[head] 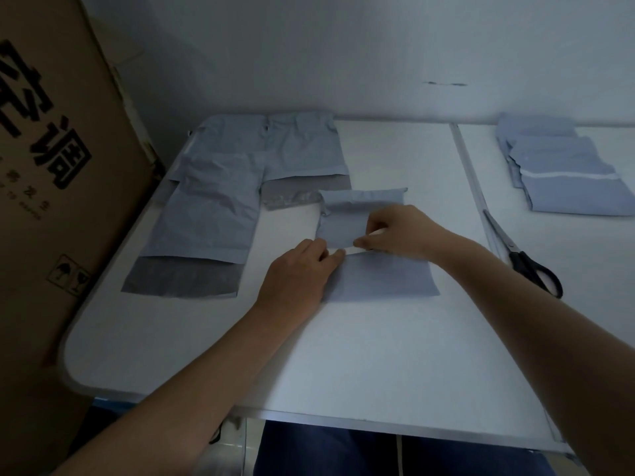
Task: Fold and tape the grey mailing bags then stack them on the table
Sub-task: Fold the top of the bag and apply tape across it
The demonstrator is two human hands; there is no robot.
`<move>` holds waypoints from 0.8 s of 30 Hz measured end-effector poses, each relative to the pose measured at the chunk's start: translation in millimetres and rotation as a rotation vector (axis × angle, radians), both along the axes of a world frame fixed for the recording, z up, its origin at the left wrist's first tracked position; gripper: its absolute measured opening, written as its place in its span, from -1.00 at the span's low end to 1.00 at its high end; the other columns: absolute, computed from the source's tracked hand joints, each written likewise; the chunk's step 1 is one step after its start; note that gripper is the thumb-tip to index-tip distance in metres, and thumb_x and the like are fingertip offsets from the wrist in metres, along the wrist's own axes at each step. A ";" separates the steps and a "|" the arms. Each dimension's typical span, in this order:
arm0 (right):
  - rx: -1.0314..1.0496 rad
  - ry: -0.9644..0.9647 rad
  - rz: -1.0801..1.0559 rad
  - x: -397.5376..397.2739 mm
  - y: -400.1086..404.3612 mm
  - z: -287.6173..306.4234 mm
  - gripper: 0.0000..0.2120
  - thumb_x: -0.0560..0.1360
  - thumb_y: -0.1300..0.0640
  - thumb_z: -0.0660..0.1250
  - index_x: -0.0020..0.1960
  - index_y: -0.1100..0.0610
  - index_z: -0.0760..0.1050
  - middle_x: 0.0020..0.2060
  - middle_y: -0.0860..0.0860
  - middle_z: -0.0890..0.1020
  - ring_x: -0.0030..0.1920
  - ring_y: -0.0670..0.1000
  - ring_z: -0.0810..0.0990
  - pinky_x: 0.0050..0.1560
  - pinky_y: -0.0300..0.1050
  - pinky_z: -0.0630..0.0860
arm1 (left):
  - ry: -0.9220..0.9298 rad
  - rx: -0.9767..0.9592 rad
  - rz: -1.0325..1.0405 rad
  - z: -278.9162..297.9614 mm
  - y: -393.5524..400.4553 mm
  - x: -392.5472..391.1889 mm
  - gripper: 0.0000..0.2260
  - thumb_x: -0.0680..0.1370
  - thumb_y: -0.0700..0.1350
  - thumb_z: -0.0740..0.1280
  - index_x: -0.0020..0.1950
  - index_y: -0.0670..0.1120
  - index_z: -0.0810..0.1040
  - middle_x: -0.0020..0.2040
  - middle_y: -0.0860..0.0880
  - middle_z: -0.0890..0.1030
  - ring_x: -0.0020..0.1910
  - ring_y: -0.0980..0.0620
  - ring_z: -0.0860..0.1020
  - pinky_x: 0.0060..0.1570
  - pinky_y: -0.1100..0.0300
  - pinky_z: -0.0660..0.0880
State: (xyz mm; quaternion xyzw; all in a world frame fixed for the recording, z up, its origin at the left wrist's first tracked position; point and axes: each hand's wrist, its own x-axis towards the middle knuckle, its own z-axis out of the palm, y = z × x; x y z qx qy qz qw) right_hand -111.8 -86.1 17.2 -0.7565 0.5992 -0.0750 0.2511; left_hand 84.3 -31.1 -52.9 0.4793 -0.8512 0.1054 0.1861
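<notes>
Head view: folded grey mailing bag (378, 269) lies at frame centre on the white table (378, 355). Left hand (295, 273) rests on its left edge, fingertips pinching the white strip (354, 250). Right hand (395, 235) pinches the flap there. Unfolded bags (220, 207) upper left; finished stack (563, 176) upper right; scissors (525, 259) right.
</notes>
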 end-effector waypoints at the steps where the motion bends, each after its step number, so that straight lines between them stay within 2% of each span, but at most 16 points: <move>1: 0.020 -0.021 -0.020 -0.8 0.1 -0.3 -0.72 0.46 -0.07 0.40 -0.18 0.16 0.58 -0.35 -0.04 0.57 -0.30 -0.08 0.50 -0.30 -0.24 0.38 | -0.010 -0.001 0.001 0.7 0.3 -0.2 -0.57 0.33 -0.29 0.46 0.19 -0.09 0.62 -0.18 -0.05 0.54 -0.25 -0.02 0.51 -0.43 0.22 0.33; 3: 0.094 -0.098 -0.070 -1.8 -0.3 -0.6 -0.72 0.53 -0.02 0.31 -0.18 0.20 0.55 -0.31 0.04 0.62 -0.29 -0.03 0.56 -0.26 -0.18 0.47 | -0.021 0.001 -0.002 1.5 0.3 -0.4 -0.57 0.33 -0.30 0.46 0.19 -0.09 0.62 -0.18 -0.06 0.54 -0.25 -0.03 0.51 -0.43 0.23 0.31; 5: 0.167 -0.196 -0.126 -1.6 -1.3 -0.3 -0.76 0.56 0.12 0.19 -0.14 0.26 0.50 -0.19 0.19 0.64 -0.23 0.09 0.62 -0.13 -0.07 0.55 | -0.024 0.007 -0.003 2.0 -0.4 -0.6 -0.56 0.31 -0.31 0.46 0.18 -0.10 0.62 -0.18 -0.07 0.53 -0.26 -0.04 0.51 -0.44 0.23 0.32; 7: 0.182 -0.222 -0.150 -2.8 -2.1 0.3 -0.79 0.55 0.17 0.16 -0.10 0.28 0.50 -0.13 0.22 0.65 -0.19 0.13 0.65 -0.04 -0.02 0.57 | -0.036 0.013 0.001 2.7 -0.4 -0.8 -0.56 0.31 -0.31 0.45 0.18 -0.10 0.62 -0.18 -0.07 0.53 -0.26 -0.04 0.51 -0.43 0.23 0.30; 11: 0.183 -0.237 -0.152 -5.1 -2.1 2.1 -0.85 0.53 0.11 0.31 -0.09 0.20 0.51 -0.16 0.11 0.66 -0.24 0.04 0.66 -0.18 -0.18 0.59 | -0.066 0.010 0.014 4.2 0.5 -1.5 -0.57 0.32 -0.30 0.45 0.18 -0.10 0.63 -0.19 -0.06 0.53 -0.26 -0.03 0.50 -0.41 0.24 0.22; 15: 0.183 -0.236 -0.172 -5.6 -3.3 4.1 -0.83 0.51 0.09 0.37 -0.10 0.15 0.42 -0.14 0.09 0.64 -0.32 -0.02 0.61 -0.37 -0.28 0.49 | -0.080 0.019 0.022 4.9 1.0 -1.9 -0.57 0.32 -0.29 0.46 0.19 -0.09 0.63 -0.19 -0.06 0.53 -0.26 -0.03 0.51 -0.41 0.25 0.21; 21: 0.142 -0.095 -0.121 -5.8 -6.2 8.4 -0.80 0.50 0.05 0.37 -0.04 0.13 0.40 -0.13 0.06 0.61 -0.33 0.00 0.63 -0.32 -0.21 0.51 | -0.085 0.016 0.026 2.5 0.4 -1.9 -0.58 0.33 -0.28 0.47 0.18 -0.09 0.63 -0.19 -0.06 0.53 -0.25 -0.03 0.52 -0.42 0.24 0.20; 24: 0.139 -0.053 -0.103 -8.2 -7.2 11.4 -0.80 0.50 0.06 0.37 -0.03 0.14 0.40 -0.13 0.06 0.60 -0.31 0.01 0.64 -0.27 -0.16 0.53 | -0.060 0.014 0.017 1.3 0.3 -1.6 -0.58 0.33 -0.29 0.46 0.18 -0.09 0.63 -0.19 -0.06 0.53 -0.25 -0.04 0.52 -0.45 0.23 0.26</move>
